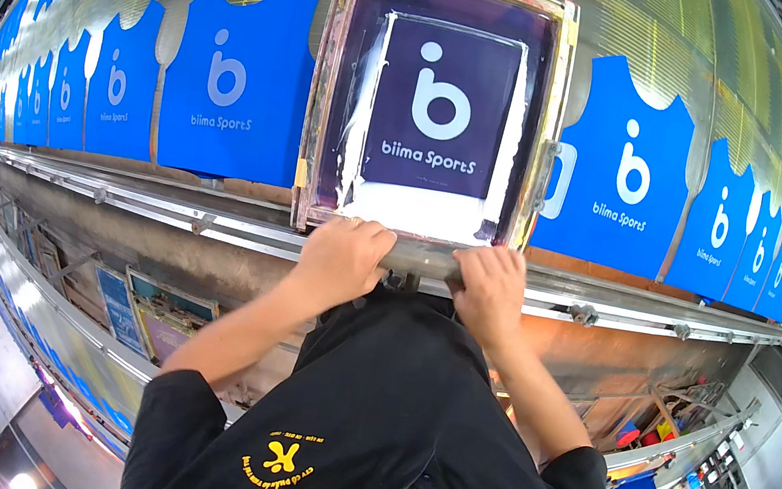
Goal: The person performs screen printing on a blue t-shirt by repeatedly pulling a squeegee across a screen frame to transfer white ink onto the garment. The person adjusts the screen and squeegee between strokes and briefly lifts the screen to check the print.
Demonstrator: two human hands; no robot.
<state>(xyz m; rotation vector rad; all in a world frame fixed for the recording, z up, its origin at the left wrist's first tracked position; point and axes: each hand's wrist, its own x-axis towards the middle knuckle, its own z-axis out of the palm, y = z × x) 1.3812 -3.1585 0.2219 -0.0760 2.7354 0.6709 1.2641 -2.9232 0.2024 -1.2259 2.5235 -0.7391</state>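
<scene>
A screen printing frame (329, 83) with a white-bordered dark mesh panel (478, 70) stands over the long table, a white logo showing in its middle and white ink (422, 207) along its near end. My left hand (345, 263) and my right hand (488, 291) are closed on a grey squeegee bar (425, 255) at the frame's near end, one toward each end of the bar. The bar's blade is hidden.
Blue garment panels with white prints (225, 139) (638, 251) line the table on both sides of the frame. A metal rail (637, 322) with clamps runs along its near edge. Behind me, stored screens (120, 300) and another table (62, 347) show at the rim.
</scene>
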